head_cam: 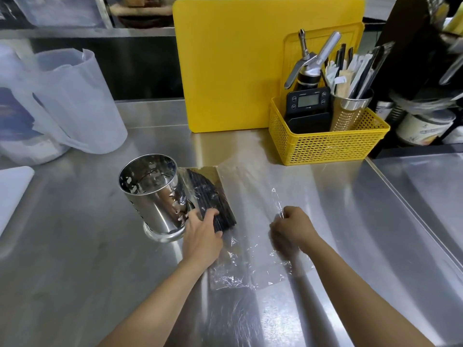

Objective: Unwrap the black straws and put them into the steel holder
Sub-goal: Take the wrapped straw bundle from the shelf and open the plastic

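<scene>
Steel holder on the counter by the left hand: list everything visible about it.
The steel holder is a shiny cylinder with an open top, punched holes in its wall and a flared ring base. It stands on the steel counter, apparently empty, just left of the black straws, whose clear wrap lies against its side. The left hand grips the straws near its base; contact is unclear.

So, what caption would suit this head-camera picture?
Left hand grips the black straws beside the steel holder; right hand pinches the clear wrap.

straws (213, 196) blk; holder (155, 194) steel, perforated | basket (325, 146) + board (225, 71) yellow; wrap (253, 191) clear
</scene>
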A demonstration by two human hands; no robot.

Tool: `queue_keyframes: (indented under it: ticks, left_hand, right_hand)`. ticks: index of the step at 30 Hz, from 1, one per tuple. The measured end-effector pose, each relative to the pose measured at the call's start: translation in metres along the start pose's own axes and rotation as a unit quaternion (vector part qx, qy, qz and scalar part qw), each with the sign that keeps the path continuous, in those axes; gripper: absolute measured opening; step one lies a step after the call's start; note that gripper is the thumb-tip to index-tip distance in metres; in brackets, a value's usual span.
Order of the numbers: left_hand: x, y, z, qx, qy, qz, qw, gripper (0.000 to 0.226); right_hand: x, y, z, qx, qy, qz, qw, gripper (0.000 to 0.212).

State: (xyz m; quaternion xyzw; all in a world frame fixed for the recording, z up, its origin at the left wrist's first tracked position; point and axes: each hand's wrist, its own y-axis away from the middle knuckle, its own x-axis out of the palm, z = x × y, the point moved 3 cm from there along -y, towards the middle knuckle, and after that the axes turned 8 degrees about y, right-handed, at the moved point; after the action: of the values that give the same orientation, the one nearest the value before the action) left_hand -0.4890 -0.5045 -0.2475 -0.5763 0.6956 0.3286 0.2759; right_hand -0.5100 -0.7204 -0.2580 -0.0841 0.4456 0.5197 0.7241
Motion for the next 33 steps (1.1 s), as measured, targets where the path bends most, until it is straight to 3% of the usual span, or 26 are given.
queue_keyframes:
  ticks: [3,6,10,13,17,19,21,23,25,29,33]
  left_hand:
    - [-0.001,0.001,-0.004,0.048,-0.119,-0.023,0.991,0.040]
    - [-0.002,0.001,-0.012,0.072,-0.185,-0.021,0.980,0.041]
    - [-0.004,0.002,-0.035,0.171,-0.151,-0.053,0.972,0.033]
    - [0.004,0.015,-0.057,0.223,-0.065,0.046,0.972,0.021]
    - [0.028,0.034,-0.068,0.187,-0.101,0.210,0.954,0.051]
    - [0.038,0.045,-0.068,0.186,-0.115,0.281,0.934,0.078]
    - [0.048,0.058,-0.067,0.225,-0.153,0.338,0.901,0.106]
    - [0.056,0.068,-0.065,0.286,-0.201,0.334,0.875,0.114]
    - [0.060,0.070,-0.062,0.341,-0.224,0.286,0.867,0.096]
    - [0.050,0.064,-0.057,0.363,-0.177,0.212,0.890,0.038]
    - [0.040,0.056,-0.053,0.291,-0.094,0.177,0.936,0.033]
  right_hand:
    - [-0.016,0.003,0.000,-0.005,-0.124,0.017,0.992,0.029]
    - [-0.036,0.007,0.007,-0.005,-0.216,0.083,0.973,0.019]
    - [-0.052,0.013,0.009,-0.021,-0.160,0.163,0.973,0.017]
    - [-0.049,0.015,0.005,-0.022,-0.119,0.227,0.966,0.025]
    - [-0.042,0.015,-0.005,0.002,-0.115,0.235,0.965,0.028]
    - [-0.037,0.016,-0.011,0.014,-0.114,0.234,0.966,0.028]
    - [-0.034,0.014,-0.015,0.025,-0.122,0.226,0.966,0.025]
    - [-0.030,0.012,-0.017,0.030,-0.129,0.220,0.966,0.021]
    - [-0.028,0.011,-0.018,0.034,-0.136,0.219,0.966,0.017]
    - [-0.025,0.011,-0.025,0.036,-0.130,0.242,0.961,0.010]
    - [-0.028,0.010,-0.028,0.034,-0.124,0.262,0.956,0.011]
